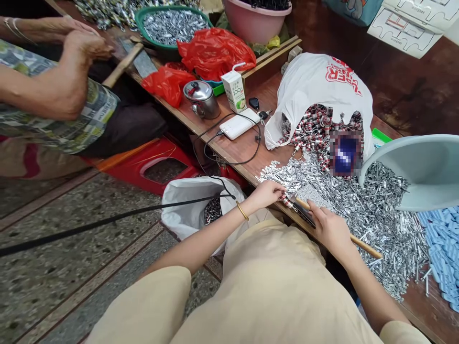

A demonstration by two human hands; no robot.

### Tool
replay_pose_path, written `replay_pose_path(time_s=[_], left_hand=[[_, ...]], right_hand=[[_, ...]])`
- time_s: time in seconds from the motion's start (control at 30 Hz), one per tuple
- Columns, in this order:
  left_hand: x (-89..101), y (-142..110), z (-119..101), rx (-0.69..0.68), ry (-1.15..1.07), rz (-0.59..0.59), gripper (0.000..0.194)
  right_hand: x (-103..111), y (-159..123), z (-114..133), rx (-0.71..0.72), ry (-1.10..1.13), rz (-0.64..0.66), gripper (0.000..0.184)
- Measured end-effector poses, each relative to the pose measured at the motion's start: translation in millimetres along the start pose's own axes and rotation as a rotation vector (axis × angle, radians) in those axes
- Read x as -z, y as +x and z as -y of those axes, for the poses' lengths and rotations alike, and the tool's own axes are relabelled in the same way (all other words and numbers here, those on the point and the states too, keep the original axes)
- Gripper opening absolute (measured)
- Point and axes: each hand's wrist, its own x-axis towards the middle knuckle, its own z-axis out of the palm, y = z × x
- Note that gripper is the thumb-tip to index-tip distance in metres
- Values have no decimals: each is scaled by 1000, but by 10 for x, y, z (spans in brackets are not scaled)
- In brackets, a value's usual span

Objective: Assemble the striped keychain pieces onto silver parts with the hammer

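My left hand (268,193) is closed at the table's front edge, its fingertips pinching a small red-and-silver metal piece (287,201). In my right hand (332,231) is the light wooden handle (366,246) of a hammer. The hammer's head end lies close beside the small piece; its exact shape is hard to make out. Just beyond both hands spreads a heap of small silver metal parts (376,224). Behind that heap, a white plastic bag (304,79) lies open with many red-and-silver pieces (311,124) spilling from its mouth.
A pale tub (430,162) lies tipped at the right, near light-blue pieces (446,253). Further left are a power bank (240,124) with a cable, a drink carton (234,93) and a metal cup (202,102). A white sack (182,210) stands below. Another person's arm (50,88) is at left.
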Motion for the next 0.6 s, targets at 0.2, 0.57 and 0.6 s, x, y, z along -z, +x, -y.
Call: replay_pose_path(time_s=[0.2, 0.57, 0.6], left_hand=[[-13, -24, -114, -51, 37, 1, 34], [-25, -2, -32, 2, -128, -21, 23], [-17, -9, -21, -3, -155, -10, 20]], right_hand=[[61, -22, -7, 13, 47, -128, 46], [47, 92, 30, 18, 10, -5, 43], [28, 101, 13, 14, 15, 4, 43]])
